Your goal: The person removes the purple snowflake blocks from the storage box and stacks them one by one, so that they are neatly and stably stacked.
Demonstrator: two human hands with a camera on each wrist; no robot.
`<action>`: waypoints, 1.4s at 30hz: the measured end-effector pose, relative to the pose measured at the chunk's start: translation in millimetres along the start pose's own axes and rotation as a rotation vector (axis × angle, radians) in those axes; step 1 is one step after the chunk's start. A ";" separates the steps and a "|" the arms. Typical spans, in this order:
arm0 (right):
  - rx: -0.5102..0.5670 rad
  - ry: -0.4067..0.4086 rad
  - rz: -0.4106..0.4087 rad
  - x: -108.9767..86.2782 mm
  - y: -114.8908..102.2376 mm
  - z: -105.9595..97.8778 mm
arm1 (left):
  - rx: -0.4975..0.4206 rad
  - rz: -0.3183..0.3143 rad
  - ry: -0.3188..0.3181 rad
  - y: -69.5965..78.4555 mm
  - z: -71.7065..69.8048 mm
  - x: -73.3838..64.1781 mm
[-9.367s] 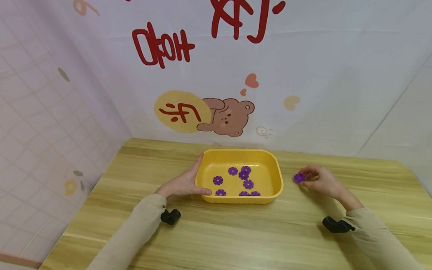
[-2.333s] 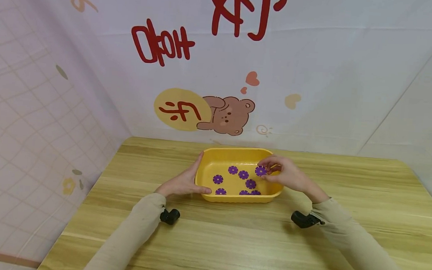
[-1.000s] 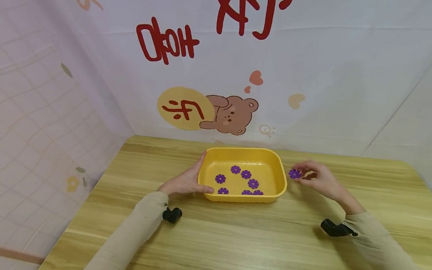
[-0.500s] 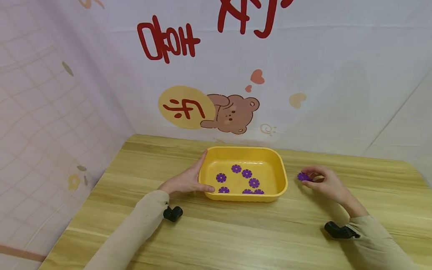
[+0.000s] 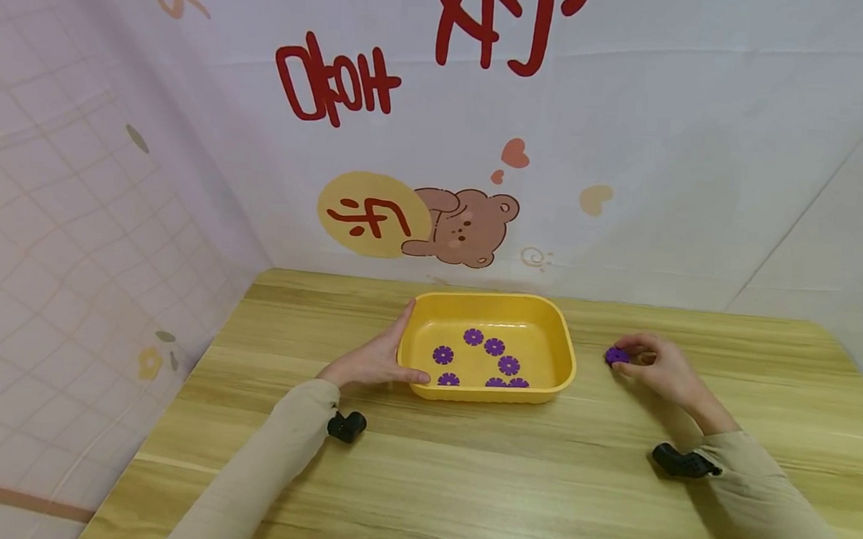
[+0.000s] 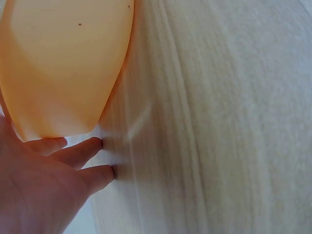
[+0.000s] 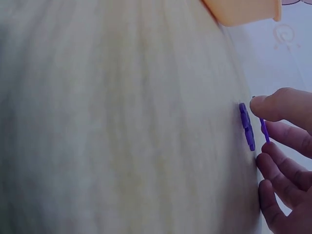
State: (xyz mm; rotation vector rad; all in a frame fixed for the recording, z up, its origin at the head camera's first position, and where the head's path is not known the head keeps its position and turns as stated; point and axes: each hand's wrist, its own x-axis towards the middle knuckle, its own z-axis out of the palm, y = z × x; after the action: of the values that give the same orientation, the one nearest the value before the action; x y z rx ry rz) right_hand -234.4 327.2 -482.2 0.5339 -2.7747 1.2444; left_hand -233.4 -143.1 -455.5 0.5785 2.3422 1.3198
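Note:
A yellow plastic basin (image 5: 483, 396) stands on the table near the wall, with several purple notched snowflake discs (image 5: 509, 365) lying on its floor. My left hand (image 5: 372, 363) holds the basin's left end, thumb along the front rim. In the left wrist view, its fingers (image 6: 80, 152) lie against and below the end wall. To the right of the basin, my right hand (image 5: 668, 376) is low over the table. The right wrist view shows it pinching one purple disc (image 7: 264, 130) edge-on, just apart from purple discs (image 7: 247, 126), seemingly stacked, on the wood.
The wooden table (image 5: 461, 489) reaches back to a white cloth wall (image 5: 673, 153) printed with a bear and red characters. Black wrist mounts (image 5: 347, 426) sit on both sleeves.
My right hand has taken a disc out of the basin and moved it right, then lowered it toward the table. Fewer discs lie in the basin. The left hand keeps its hold.

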 end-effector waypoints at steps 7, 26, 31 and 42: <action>-0.045 -0.008 0.001 -3.6 0.8 -0.9 | 0.009 -0.012 -0.005 2.1 -0.6 0.1; -0.060 -0.056 -0.024 -4.7 3.0 -3.2 | 0.053 -0.025 -0.003 4.5 -1.4 -0.3; -0.080 -0.070 -0.032 -4.3 4.5 -4.3 | 0.083 -0.032 -0.006 3.6 -0.4 -0.3; -0.070 -0.036 -0.072 -3.7 7.6 -2.3 | 0.069 -0.034 0.003 3.3 0.4 -1.0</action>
State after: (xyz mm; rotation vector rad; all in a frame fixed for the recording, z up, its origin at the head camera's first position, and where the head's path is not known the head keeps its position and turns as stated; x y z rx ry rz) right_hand -233.7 334.6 -486.8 0.6509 -2.7889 1.1299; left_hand -231.8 -141.8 -452.7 0.5549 2.3968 1.2299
